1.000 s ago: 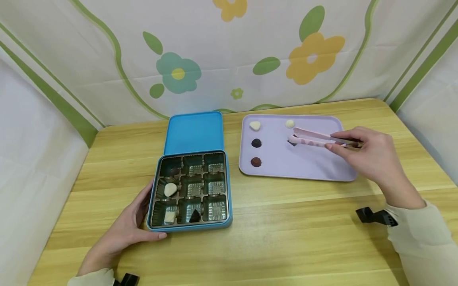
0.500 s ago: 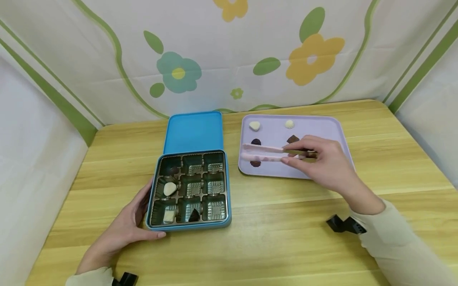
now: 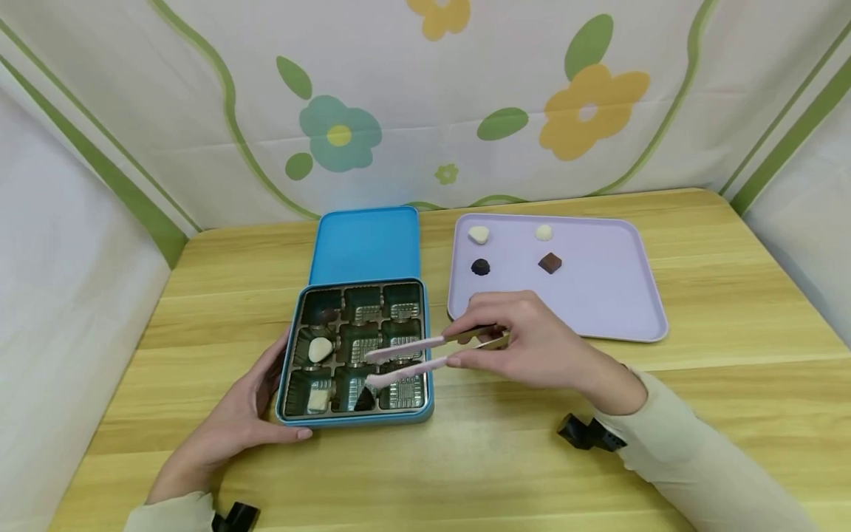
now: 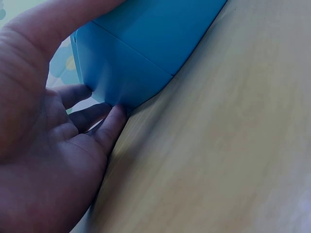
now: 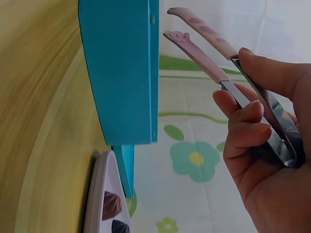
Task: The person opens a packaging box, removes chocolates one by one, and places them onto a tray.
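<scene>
My right hand (image 3: 525, 336) pinches pink-tipped metal tongs (image 3: 405, 369) over the blue tin (image 3: 431, 414). The tongs' tips are apart, with nothing between them in the right wrist view. My left hand (image 3: 239, 421) holds the tin's front left corner, fingers along the left side and thumb at the front. Inside, a divided insert (image 3: 404, 391) holds a dark chocolate (image 3: 327, 316) at back left, a rounded white chocolate (image 3: 320, 349) below it, a square white chocolate (image 3: 318, 400) at front left and a dark pointed chocolate (image 3: 364, 400) at front middle.
A lilac tray (image 3: 612, 295) stands to the right with several chocolates, including a brown square one (image 3: 549, 263) and a white dome (image 3: 544, 233). A brown ridged chocolate (image 5: 112, 205) shows in the right wrist view. The blue lid (image 3: 366, 247) lies behind the tin.
My right hand has carried the tongs left and toward me, from over the lilac tray to over the tin. My left hand has stayed at the tin.
</scene>
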Demonstrator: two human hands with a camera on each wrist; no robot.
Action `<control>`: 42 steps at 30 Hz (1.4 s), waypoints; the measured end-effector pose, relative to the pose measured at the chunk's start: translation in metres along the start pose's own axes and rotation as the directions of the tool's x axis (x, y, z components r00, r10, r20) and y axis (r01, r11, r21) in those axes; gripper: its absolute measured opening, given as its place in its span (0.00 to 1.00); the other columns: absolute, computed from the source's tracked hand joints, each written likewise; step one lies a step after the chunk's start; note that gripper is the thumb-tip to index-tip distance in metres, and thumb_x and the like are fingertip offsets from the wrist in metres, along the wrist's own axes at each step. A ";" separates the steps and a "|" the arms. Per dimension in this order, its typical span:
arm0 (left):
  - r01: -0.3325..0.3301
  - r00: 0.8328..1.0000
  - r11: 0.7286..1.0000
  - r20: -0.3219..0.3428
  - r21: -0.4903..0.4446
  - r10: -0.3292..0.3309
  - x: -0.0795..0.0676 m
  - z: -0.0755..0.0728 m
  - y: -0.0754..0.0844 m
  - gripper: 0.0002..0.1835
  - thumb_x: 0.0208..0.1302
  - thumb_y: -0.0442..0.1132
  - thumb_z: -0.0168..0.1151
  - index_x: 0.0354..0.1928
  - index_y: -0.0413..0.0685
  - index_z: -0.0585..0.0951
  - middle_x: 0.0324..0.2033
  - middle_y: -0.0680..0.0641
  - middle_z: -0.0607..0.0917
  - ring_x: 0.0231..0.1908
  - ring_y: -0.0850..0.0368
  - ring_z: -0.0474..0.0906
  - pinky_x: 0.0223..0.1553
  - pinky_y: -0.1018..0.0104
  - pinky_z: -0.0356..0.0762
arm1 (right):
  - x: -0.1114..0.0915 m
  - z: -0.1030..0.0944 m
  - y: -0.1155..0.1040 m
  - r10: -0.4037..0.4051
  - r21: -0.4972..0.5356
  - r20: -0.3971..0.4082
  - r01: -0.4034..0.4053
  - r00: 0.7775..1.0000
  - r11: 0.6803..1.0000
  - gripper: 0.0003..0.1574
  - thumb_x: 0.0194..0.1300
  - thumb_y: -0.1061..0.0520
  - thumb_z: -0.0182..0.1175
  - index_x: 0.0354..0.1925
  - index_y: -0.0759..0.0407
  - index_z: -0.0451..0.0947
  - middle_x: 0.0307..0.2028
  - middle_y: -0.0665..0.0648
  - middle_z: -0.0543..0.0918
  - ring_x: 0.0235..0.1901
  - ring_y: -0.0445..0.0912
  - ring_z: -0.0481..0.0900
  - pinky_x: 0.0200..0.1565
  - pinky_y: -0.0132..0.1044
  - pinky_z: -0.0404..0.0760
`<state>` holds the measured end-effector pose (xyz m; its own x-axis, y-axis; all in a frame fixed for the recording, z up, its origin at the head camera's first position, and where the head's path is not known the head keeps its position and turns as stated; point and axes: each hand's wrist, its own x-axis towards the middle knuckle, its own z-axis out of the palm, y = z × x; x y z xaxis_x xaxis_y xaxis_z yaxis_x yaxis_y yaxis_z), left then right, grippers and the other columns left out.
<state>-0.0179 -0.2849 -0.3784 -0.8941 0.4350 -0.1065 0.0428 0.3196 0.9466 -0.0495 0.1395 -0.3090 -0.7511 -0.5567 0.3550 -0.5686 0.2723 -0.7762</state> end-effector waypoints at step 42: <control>-0.007 1.000 1.000 -0.017 0.005 0.007 -0.001 0.002 0.001 0.74 0.47 0.25 0.85 0.88 0.67 0.47 0.86 0.41 0.53 0.75 0.81 0.58 0.68 0.89 0.59 | 0.029 0.009 -0.005 -0.023 -0.065 0.056 0.026 0.998 0.998 0.10 0.61 0.57 0.81 0.43 0.51 0.94 0.33 0.42 0.86 0.28 0.34 0.74 0.31 0.30 0.77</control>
<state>-0.0161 -0.2833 -0.3784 -0.9012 0.4228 -0.0951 0.0507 0.3207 0.9458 -0.0652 0.1154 -0.2995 -0.7181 -0.6056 0.3430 -0.6089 0.3080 -0.7310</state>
